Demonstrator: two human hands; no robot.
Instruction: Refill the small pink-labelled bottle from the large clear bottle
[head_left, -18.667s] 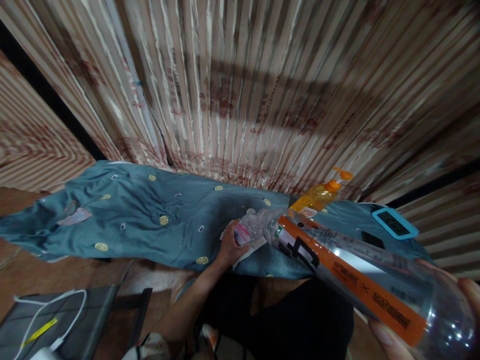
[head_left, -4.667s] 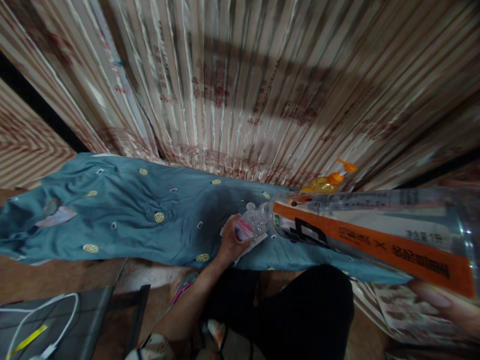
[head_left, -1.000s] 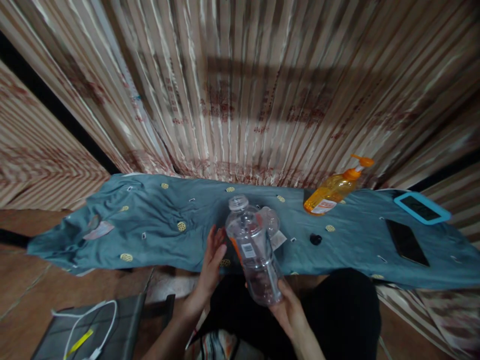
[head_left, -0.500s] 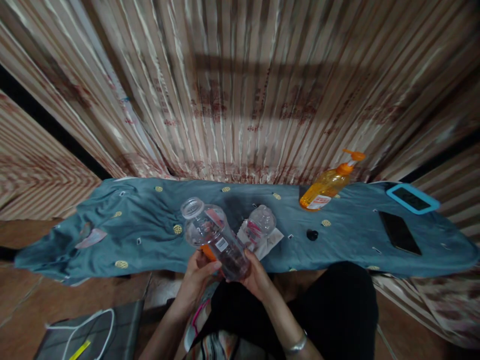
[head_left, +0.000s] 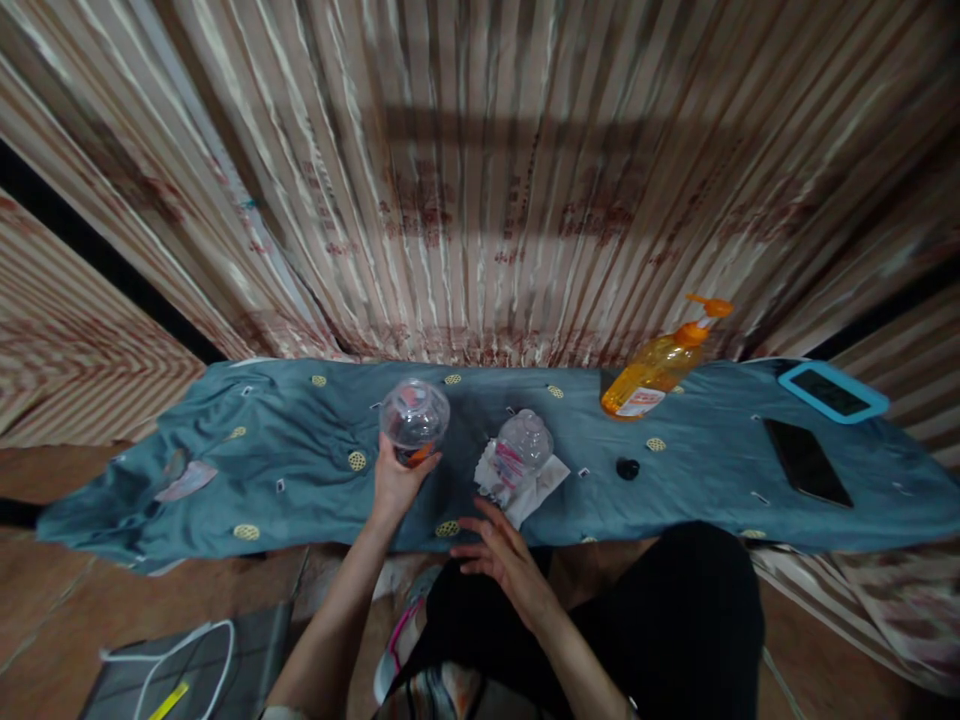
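My left hand (head_left: pixel 400 480) is wrapped round the clear plastic bottle (head_left: pixel 415 412), whose round end faces up toward me; something orange shows at its lower part. To the right, my right hand (head_left: pixel 499 550) has its fingers spread and holds nothing, near the front edge of the cloth. Just beyond it a smaller clear bottle (head_left: pixel 527 440) with a pink label lies on a white paper (head_left: pixel 541 488). Farther right are a small black object (head_left: pixel 628 468) and an orange pump bottle (head_left: pixel 646 378) with yellow liquid.
The teal cloth (head_left: pixel 315 430) covers a long narrow surface before a striped curtain (head_left: pixel 480 200). At the right lie a black phone (head_left: pixel 808 462) and a blue-framed device (head_left: pixel 834 390). A pinkish scrap (head_left: pixel 187 482) is at the left, a dark case (head_left: pixel 187 665) below.
The large bottle has moved away from me and turned from slanting to end-on, in my left hand. My right hand has let go of it and opened.
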